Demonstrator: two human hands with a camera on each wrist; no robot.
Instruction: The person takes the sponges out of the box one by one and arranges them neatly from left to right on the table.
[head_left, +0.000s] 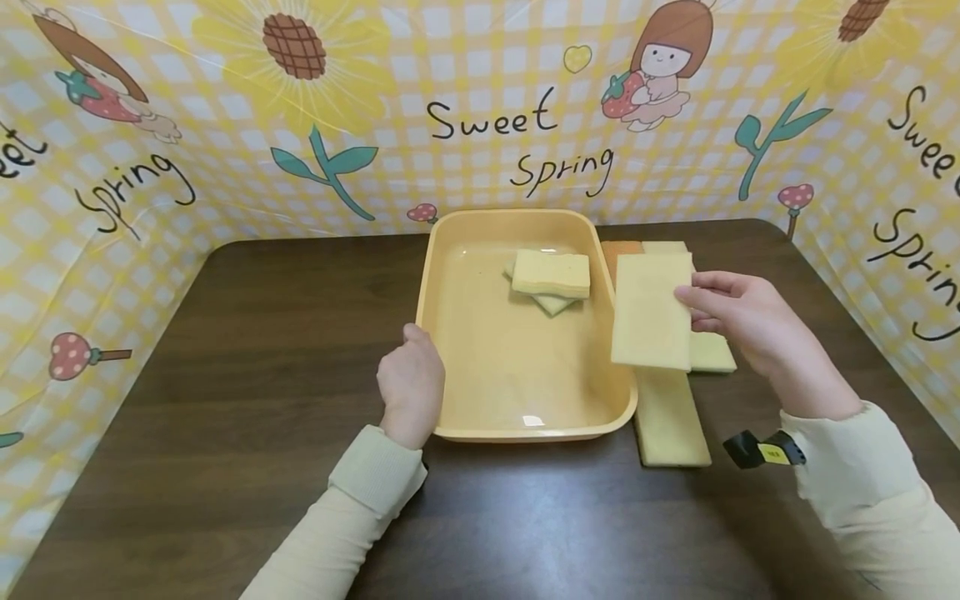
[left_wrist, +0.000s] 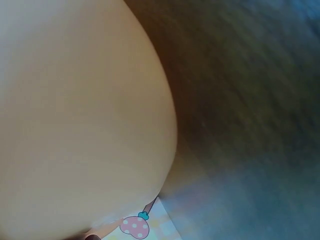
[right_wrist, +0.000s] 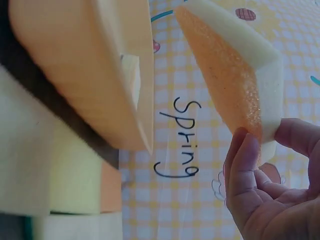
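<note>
My left hand (head_left: 411, 383) grips the left rim of a yellow plastic tray (head_left: 480, 429), with its fingertips hidden; in the left wrist view, blurred skin (left_wrist: 85, 115) fills much of the picture. Between thumb and fingers, my right hand (head_left: 746, 321) pinches a flat cream sponge (head_left: 651, 312) by its right edge. It is held up at the tray's right rim, over other sponges. From the right wrist, my right hand (right_wrist: 265, 185) appears under the tilted sponge (right_wrist: 225, 75), whose other face is rough and orange. Stacked cream sponges (head_left: 551, 271) lie inside the tray, toward its back right.
More cream sponges (head_left: 671, 425) lie on the dark wooden table (head_left: 285, 350), against the tray's right side. An orange-faced piece (head_left: 622, 250) shows behind them. A yellow checked cloth (head_left: 480, 67) with printed drawings hangs around the table's back and sides.
</note>
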